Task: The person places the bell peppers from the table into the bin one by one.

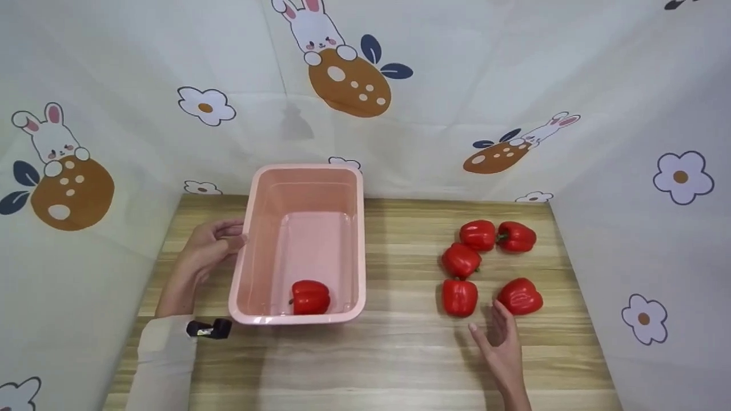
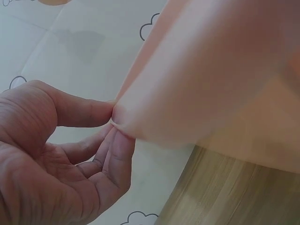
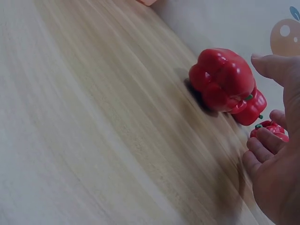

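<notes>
peppers (image 1: 460, 297) like these look light, firm and slippery, best cupped around their lobed sides. five sit on the counter (image 1: 405, 257), glossy red, some showing green stems (image 1: 502, 236); a sixth pepper (image 1: 311, 297) lies in the pink tub (image 1: 314, 245). the right grip (image 1: 503, 345) spreads wide beside the five, holding nothing; the left grip (image 1: 214, 245) pinches the tub's rim (image 1: 308, 167).

1. Left hand (image 1: 214, 245) grips left rim of pink bin (image 1: 317, 242).
2. One red pepper (image 1: 310, 297) inside, near end.
3. Right of bin, on wood table (image 1: 411, 342): four peppers (image 1: 461, 261) in a bent row; fifth pepper (image 1: 520, 296) apart, to the right.
4. Right hand (image 1: 502, 348): fingers extended, thumb spread, fingertips at fifth pepper; contact unclear.
5. Behind: pale cloth (image 1: 428, 142), rabbit and flower print.
</notes>
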The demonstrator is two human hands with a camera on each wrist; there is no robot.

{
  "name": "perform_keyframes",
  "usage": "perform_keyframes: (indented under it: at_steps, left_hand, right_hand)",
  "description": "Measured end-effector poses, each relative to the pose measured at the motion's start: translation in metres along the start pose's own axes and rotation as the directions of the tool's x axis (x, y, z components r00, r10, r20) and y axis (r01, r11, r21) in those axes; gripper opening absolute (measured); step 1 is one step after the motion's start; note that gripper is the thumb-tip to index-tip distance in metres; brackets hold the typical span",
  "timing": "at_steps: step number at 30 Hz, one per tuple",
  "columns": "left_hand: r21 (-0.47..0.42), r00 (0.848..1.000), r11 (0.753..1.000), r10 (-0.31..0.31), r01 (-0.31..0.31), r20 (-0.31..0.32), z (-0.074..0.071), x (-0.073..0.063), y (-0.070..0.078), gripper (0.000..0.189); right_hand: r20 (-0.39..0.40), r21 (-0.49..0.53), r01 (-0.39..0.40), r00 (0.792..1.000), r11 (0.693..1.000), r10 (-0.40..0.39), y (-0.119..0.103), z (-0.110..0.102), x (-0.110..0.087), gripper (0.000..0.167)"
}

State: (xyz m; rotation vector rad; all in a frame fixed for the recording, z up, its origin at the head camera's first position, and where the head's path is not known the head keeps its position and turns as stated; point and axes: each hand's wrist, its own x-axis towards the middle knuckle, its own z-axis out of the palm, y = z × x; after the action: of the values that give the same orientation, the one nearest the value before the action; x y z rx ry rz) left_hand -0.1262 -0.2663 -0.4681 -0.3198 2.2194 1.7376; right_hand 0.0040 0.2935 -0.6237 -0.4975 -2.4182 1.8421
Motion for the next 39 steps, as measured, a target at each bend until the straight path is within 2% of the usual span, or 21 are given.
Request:
perform_keyframes:
  at_steps: [8,17,25,30,33,39]
  left_hand:
    - [-0.015,1.0,1.0,-0.014,0.014,0.023,0.002,0.001,-0.001,0.061]
    - [0.007,0.999,0.999,-0.036,0.036,0.005,0.001,-0.003,-0.001,0.063]
    - [0.015,1.0,1.0,-0.018,0.017,0.015,-0.001,-0.002,-0.001,0.063]
    - [0.002,0.999,0.999,-0.037,0.037,0.001,-0.002,-0.005,-0.005,0.063]
    - [-0.006,0.999,0.999,-0.049,0.049,-0.007,-0.002,-0.006,-0.006,0.063]
    - [-0.005,1.0,1.0,-0.019,0.019,0.0,-0.001,-0.001,-0.004,0.064]
  right_hand:
    - [-0.003,-0.02,-0.018,1.0,1.0,0.018,0.007,0.001,-0.005,0.086]
    - [0.014,-0.013,-0.022,1.0,1.0,0.022,0.006,0.007,0.0,0.092]
    - [-0.003,-0.003,0.007,1.0,1.0,-0.007,0.005,0.011,0.005,0.088]
    - [0.024,-0.035,0.009,1.0,0.999,-0.008,0.004,0.015,0.009,0.09]
    - [0.043,-0.02,0.018,0.999,1.0,-0.017,0.004,0.019,0.012,0.092]
    - [0.037,0.022,0.005,0.999,1.0,-0.006,0.002,0.029,0.024,0.094]
